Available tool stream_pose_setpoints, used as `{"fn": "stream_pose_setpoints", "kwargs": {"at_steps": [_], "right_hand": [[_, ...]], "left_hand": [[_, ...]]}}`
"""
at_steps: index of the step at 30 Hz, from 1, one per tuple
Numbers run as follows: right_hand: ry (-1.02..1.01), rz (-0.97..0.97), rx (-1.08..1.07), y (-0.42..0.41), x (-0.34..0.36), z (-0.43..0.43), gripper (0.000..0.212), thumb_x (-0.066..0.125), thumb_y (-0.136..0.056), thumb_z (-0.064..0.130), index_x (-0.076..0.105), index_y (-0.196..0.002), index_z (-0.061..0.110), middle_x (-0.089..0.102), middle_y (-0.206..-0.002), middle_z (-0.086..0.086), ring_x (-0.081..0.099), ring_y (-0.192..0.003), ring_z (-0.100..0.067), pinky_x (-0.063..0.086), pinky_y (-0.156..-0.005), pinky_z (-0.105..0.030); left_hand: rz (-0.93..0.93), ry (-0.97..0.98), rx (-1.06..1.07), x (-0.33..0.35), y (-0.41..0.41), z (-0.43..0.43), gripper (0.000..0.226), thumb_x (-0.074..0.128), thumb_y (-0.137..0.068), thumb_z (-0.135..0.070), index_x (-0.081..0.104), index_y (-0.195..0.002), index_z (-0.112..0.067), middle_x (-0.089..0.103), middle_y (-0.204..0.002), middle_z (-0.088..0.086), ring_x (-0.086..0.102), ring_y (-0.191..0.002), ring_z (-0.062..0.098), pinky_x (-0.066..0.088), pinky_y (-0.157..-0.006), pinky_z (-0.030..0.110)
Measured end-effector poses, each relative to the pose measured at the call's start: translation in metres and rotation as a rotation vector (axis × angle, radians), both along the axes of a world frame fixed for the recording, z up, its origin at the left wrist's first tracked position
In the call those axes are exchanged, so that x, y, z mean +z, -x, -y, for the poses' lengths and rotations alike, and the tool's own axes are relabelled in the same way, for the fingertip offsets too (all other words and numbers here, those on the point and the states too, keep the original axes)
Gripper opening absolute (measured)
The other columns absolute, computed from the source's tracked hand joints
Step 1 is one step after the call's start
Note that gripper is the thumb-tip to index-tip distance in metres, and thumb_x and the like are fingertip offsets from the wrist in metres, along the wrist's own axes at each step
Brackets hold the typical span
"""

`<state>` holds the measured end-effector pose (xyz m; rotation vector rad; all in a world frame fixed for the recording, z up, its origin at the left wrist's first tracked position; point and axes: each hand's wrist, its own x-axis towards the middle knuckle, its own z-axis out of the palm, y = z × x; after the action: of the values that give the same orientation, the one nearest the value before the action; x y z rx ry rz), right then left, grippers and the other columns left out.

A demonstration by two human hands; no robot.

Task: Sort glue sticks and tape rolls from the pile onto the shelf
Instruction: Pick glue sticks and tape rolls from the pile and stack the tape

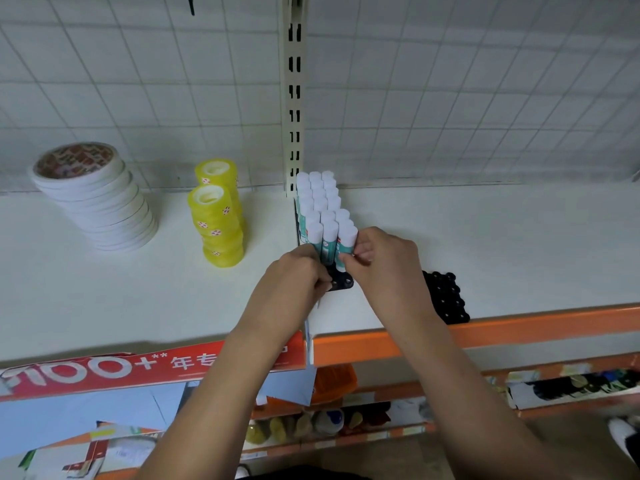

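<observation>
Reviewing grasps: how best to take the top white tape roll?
Probably pinch the top roll across its outer rim, coming from above: it lies flat on a leaning stack, so sideways pushes could topple it.

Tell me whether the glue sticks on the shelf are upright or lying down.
Upright: the glue sticks stand on end in packed rows, capped ends up.

Back wall: white wire grid panel (138,81) | Centre: cream slotted upright (294,98), vertical | Front edge, left: red banner (104,372), white characters | Below: orange container (334,379); row of small containers (304,424), blurred | Lower left: loose paper sheets (69,420)
</observation>
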<state>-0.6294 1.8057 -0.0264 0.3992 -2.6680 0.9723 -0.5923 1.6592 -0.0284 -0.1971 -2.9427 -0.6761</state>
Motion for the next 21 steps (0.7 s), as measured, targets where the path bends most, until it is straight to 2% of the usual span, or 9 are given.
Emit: {"fn": "stream_pose_setpoints", "kwargs": {"at_steps": [7, 12, 17, 21], "right_hand": [[-0.071, 0.025, -0.029, -0.003, -0.004, 0.003, 0.015, 0.072, -0.085, 0.020, 0.062, -0.090, 0.009, 0.068, -0.083, -0.004, 0.064, -0.077, -0.021, 0.054, -0.072, -0.040], [-0.080, 0.068, -0.036, -0.006, -0.005, 0.007, 0.015, 0.070, -0.087, 0.019, 0.061, -0.093, 0.008, 0.067, -0.089, -0.006, 0.062, -0.082, -0.022, 0.053, -0.075, -0.040], [-0.083, 0.093, -0.051, -0.008, -0.004, 0.009, 0.016, 0.066, -0.090, 0.019, 0.060, -0.101, 0.008, 0.065, -0.096, -0.007, 0.061, -0.087, -0.022, 0.052, -0.078, -0.039], [-0.143, 0.065, -0.019, -0.011, -0.003, 0.006, 0.016, 0.063, -0.093, 0.024, 0.056, -0.092, 0.011, 0.062, -0.092, -0.005, 0.059, -0.084, -0.022, 0.046, -0.068, -0.034]], "left_hand": [[-0.020, -0.047, 0.003, -0.002, -0.001, 0.001, 0.017, 0.062, -0.090, -0.019, 0.078, -0.096, -0.018, 0.058, -0.098, 0.001, 0.060, -0.087, 0.021, 0.047, -0.076, 0.037], [-0.010, -0.043, 0.004, -0.002, 0.001, 0.001, 0.019, 0.059, -0.091, -0.019, 0.078, -0.090, -0.018, 0.057, -0.096, 0.002, 0.059, -0.086, 0.022, 0.047, -0.076, 0.037], [-0.009, -0.023, 0.021, -0.002, 0.000, -0.001, 0.019, 0.059, -0.091, -0.020, 0.078, -0.095, -0.018, 0.057, -0.100, 0.002, 0.059, -0.090, 0.022, 0.047, -0.078, 0.037], [-0.006, 0.000, -0.028, 0.005, -0.003, 0.002, 0.020, 0.057, -0.094, -0.022, 0.075, -0.104, -0.021, 0.061, -0.104, 0.002, 0.059, -0.097, 0.022, 0.047, -0.081, 0.037]]}}
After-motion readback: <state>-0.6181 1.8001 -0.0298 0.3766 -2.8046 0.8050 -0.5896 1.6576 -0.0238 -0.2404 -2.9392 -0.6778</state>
